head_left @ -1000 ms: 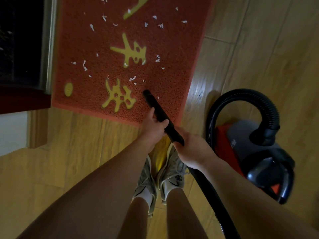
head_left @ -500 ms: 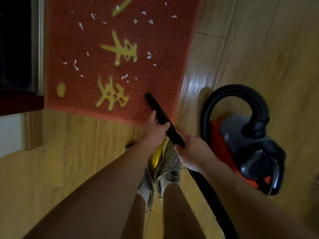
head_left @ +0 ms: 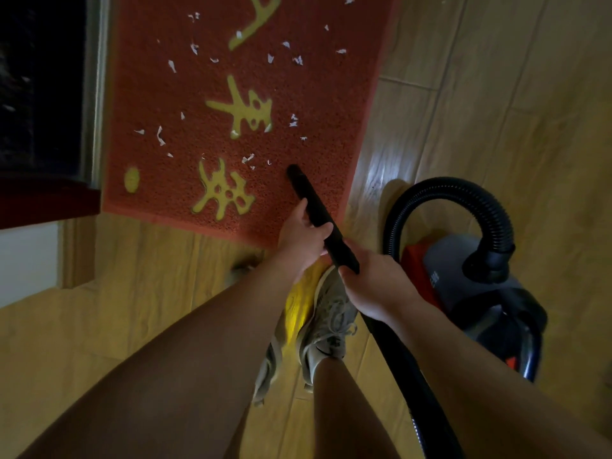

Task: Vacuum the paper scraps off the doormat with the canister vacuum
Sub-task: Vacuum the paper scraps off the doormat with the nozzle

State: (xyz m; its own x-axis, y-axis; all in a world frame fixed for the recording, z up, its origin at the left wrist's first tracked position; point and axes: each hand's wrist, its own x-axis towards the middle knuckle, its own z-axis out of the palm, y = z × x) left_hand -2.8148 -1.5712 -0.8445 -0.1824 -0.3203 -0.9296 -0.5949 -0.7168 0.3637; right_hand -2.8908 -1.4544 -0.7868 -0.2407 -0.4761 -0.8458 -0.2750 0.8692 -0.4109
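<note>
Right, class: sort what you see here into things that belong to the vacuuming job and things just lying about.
Job: red doormat with yellow characters; white paper scraps; black nozzle tube, gripped by left hand and right hand; black ribbed hose; red-and-grey canister vacuum.
Just there: grey lace-up sneakers; wooden plank floor.

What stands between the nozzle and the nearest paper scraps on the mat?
Nothing visible. The left hand and right hand grip the nozzle, and only bare mat lies between its tip and the nearest scraps.
</note>
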